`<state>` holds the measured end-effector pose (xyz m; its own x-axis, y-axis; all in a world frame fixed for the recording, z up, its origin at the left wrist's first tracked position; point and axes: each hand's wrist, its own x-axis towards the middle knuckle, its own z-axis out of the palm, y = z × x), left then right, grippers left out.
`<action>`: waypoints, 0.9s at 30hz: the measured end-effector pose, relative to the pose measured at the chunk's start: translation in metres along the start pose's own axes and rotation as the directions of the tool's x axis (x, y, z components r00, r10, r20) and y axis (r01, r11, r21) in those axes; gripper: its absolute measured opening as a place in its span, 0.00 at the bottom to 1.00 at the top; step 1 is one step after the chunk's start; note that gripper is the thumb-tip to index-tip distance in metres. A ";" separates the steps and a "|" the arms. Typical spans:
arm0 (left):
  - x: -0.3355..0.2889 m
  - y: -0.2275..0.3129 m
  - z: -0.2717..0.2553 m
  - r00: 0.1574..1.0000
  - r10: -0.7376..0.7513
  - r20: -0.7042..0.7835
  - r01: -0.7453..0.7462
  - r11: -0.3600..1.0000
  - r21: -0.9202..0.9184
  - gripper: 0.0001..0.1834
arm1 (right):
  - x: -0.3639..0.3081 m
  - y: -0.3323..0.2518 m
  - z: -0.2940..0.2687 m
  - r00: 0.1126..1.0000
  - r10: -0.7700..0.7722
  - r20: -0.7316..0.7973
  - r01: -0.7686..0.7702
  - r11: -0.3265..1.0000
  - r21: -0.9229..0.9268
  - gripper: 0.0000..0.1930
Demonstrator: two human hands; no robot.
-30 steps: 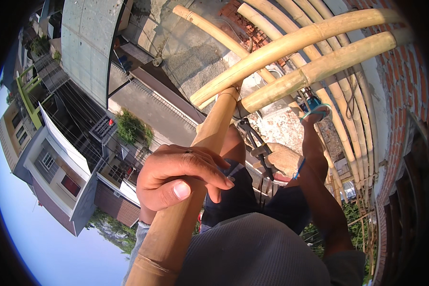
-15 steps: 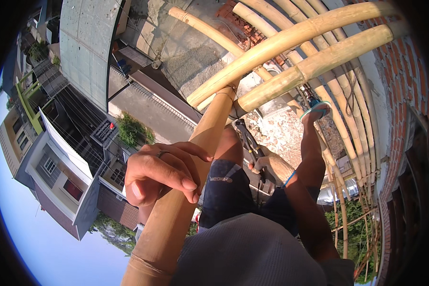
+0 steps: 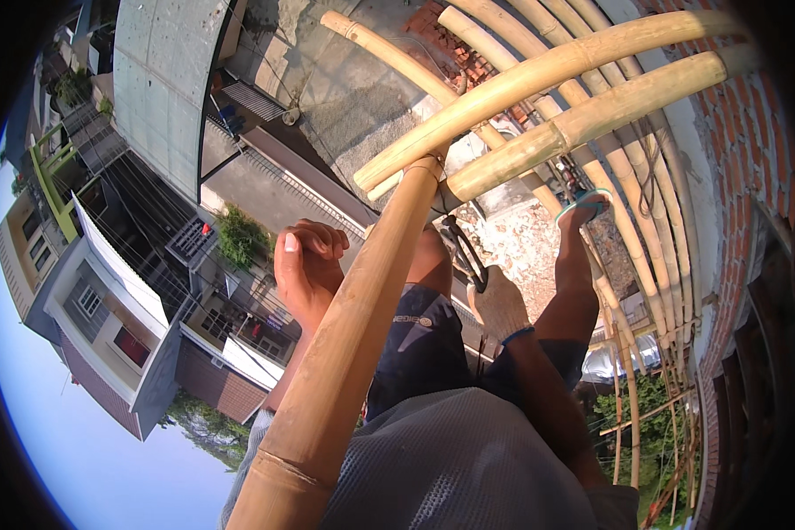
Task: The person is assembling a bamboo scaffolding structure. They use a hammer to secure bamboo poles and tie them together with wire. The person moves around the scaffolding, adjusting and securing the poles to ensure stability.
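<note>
A thick upright bamboo pole (image 3: pixel 349 353) rises close in front of me, its top reaching the crossing bamboo poles. My left hand (image 3: pixel 307 274) is on the left side of this pole, fingers curled in loosely, with nothing visible in them; part of its forearm is hidden behind the pole. My right hand (image 3: pixel 501 305), in a pale glove with a blue band at the wrist, grips dark long-handled pliers (image 3: pixel 466 252). The pliers' head points up toward the joint (image 3: pixel 435 168) where the upright pole meets a long horizontal bamboo pole (image 3: pixel 539 75) and a shorter one (image 3: pixel 583 124).
Several bamboo poles (image 3: pixel 632 168) run along the brick wall (image 3: pixel 751 168) on the right. My sandalled foot (image 3: pixel 583 205) rests on the bamboo high above the ground. Far below lie gravel (image 3: pixel 353 132), rubble and stacked red bricks (image 3: pixel 433 35). Houses (image 3: pixel 106 309) stand at left.
My left hand has come off the front of the upright pole to its left side, its fingers curling in. My right hand has moved up slightly with the pliers toward the joint.
</note>
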<state>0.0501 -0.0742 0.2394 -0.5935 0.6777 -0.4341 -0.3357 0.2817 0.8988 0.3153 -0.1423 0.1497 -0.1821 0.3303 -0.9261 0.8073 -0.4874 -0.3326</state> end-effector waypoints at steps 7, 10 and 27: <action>-0.066 -0.174 0.044 0.379 -0.923 0.063 0.922 0.371 -0.110 0.24 | 0.003 -0.006 -0.014 0.993 -0.041 -0.115 0.012 0.969 -0.245 0.18; -0.063 -0.212 0.071 0.432 -0.901 -0.051 0.870 0.431 -0.239 0.18 | 0.005 -0.005 -0.023 0.976 -0.117 -0.182 0.077 0.974 -0.213 0.18; -0.060 -0.243 0.036 0.460 -0.752 0.472 0.855 0.234 -0.462 0.28 | 0.019 0.028 -0.031 0.747 0.245 0.618 -0.564 0.726 0.393 0.18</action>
<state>0.1938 -0.1590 0.0497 0.3243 0.4204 -0.8474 -0.9242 0.3317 -0.1891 0.3523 -0.1245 0.1280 -0.2851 -0.3728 -0.8830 0.4685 -0.8579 0.2109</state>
